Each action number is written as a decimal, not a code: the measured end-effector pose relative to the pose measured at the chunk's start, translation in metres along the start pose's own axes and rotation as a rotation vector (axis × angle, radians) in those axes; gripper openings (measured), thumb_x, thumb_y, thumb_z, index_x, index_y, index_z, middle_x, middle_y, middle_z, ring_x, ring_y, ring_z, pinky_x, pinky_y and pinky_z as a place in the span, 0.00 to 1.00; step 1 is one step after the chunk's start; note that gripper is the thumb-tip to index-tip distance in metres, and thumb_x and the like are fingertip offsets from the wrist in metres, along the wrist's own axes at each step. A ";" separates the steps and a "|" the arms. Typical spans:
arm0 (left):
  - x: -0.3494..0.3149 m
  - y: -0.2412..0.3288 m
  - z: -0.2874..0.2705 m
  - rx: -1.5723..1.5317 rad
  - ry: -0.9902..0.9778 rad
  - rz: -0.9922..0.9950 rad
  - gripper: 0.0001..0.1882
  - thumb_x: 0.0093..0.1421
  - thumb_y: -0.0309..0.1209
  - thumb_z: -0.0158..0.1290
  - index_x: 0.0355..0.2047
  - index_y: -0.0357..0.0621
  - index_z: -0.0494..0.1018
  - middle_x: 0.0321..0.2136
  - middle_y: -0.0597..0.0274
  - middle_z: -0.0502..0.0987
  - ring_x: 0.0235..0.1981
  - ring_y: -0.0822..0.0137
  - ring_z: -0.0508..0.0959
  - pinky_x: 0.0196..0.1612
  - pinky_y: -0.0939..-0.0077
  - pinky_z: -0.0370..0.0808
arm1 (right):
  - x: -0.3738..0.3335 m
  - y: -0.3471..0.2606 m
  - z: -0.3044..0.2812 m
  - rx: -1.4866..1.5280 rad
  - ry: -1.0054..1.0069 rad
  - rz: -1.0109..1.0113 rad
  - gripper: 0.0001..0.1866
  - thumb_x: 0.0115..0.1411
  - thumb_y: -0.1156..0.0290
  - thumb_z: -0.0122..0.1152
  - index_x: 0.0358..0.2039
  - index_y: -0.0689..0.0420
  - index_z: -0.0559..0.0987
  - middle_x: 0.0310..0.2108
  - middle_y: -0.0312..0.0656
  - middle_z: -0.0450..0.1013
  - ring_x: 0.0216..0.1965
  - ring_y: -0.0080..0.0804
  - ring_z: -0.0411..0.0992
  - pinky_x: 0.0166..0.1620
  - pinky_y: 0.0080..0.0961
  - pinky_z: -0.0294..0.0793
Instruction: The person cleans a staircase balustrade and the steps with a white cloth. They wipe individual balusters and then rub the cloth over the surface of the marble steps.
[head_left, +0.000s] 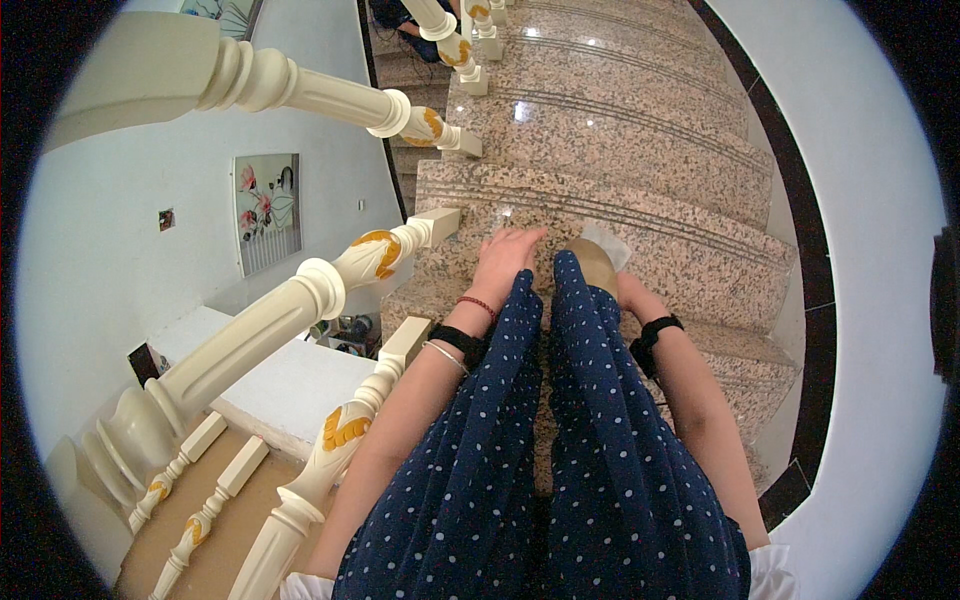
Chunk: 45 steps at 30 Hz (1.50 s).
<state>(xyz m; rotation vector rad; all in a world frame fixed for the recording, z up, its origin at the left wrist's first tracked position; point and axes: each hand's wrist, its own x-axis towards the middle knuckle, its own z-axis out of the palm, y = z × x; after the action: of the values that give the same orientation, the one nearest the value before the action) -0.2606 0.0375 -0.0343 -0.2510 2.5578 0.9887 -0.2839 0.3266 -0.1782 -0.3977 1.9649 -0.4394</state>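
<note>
My left hand (pixel 507 260) is beside my left trouser leg, over the speckled pinkish stone step (pixel 450 262). Its fingers stretch out toward the right and hold nothing that I can see. Close against the outer side of my right leg is my right hand (pixel 628 290), its fingers mostly hidden behind the trouser cuff and a tan shoe (pixel 594 264). A thin white tissue or cloth (pixel 612 240) shows at the shoe's edge, right by that hand. Whether the fingers grip it or only press on it, I cannot tell. Both wrists wear black bands.
Stone steps (pixel 620 120) with dark grooved edges rise ahead. Cream balusters with gold leaf trim (pixel 300 300) line the left, above a drop to a white surface (pixel 300 385). A white wall with black skirting (pixel 818 270) curves along the right. Part of a person (pixel 415 30) shows at the top.
</note>
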 end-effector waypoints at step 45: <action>-0.043 -0.099 0.016 -0.313 0.172 -0.481 0.24 0.62 0.46 0.39 0.37 0.34 0.71 0.36 0.40 0.74 0.42 0.42 0.72 0.43 0.58 0.68 | 0.000 0.004 0.006 -0.023 0.031 0.001 0.19 0.46 0.59 0.60 0.30 0.64 0.79 0.34 0.60 0.73 0.39 0.56 0.72 0.42 0.42 0.72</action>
<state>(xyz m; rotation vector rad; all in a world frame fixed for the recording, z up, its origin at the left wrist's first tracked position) -0.1877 -0.0230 -0.0877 -1.0216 2.2975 1.2005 -0.2787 0.3296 -0.1830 -0.4065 2.0017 -0.4246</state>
